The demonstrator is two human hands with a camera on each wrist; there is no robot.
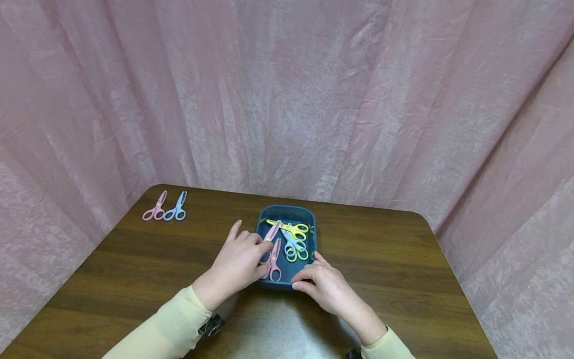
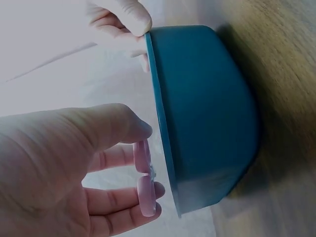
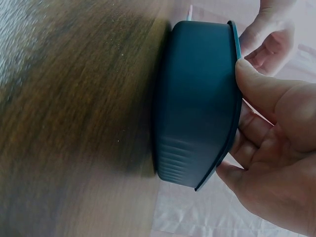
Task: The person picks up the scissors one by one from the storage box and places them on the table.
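Note:
A dark blue-green bin [image 1: 287, 286] stands at the middle of the table. My left hand [image 1: 237, 262] is over its left side, pinching the handles of pink scissors [image 2: 144, 197] between thumb and fingers, above the rim. Two pink scissors show beside that hand in the head view; which one it holds is hard to tell there. At the near right corner my right hand [image 1: 325, 286] grips the bin's rim, thumb outside. Inside the bin lie yellow scissors [image 1: 298, 230], light blue scissors [image 1: 290, 244] and a yellow-green handle [image 1: 304, 255] partly beneath them.
Pink scissors [image 1: 155, 211] and light blue scissors [image 1: 178, 208] lie side by side at the table's far left corner. The brown wooden table [image 1: 381, 259] has a pink curtain [image 1: 314, 99] behind it and at both sides.

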